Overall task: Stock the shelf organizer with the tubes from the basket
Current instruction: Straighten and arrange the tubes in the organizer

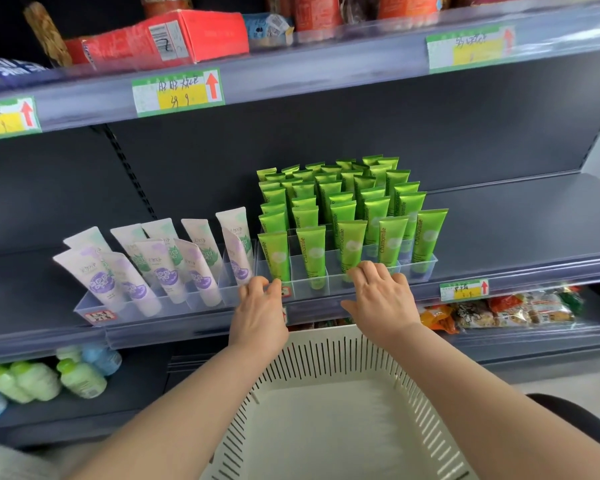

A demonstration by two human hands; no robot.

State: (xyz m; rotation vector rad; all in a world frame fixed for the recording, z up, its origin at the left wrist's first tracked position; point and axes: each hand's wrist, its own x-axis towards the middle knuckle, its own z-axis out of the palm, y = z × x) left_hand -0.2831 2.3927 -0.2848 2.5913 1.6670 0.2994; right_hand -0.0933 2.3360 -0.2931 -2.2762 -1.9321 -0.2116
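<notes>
The person is reaching over the white basket [293, 370], whose visible floor is showing no tubes. The green tubes [343, 202] are standing upright, caps down, in rows in the clear organizer [329, 287] on the middle shelf [516, 220].

The left hand [260, 308] is touching the organizer's front left corner. The right hand [380, 299] is lying against the front wall nearer the middle. On both hands the fingers are apart and lightly bent, holding no tube. Whether any fingertip is hooking over the rim cannot be told.

The stocking itself is looking all but done, and the step in hand seems to be squaring or seating the filled organizer on the shelf.

The next move is probably calling for an even push from both hands, keeping the organizer straight so that the tall tubes are not tipping. It should also stay clear of the neighbouring tray of white tubes [160, 265] just beside the left corner.
</notes>
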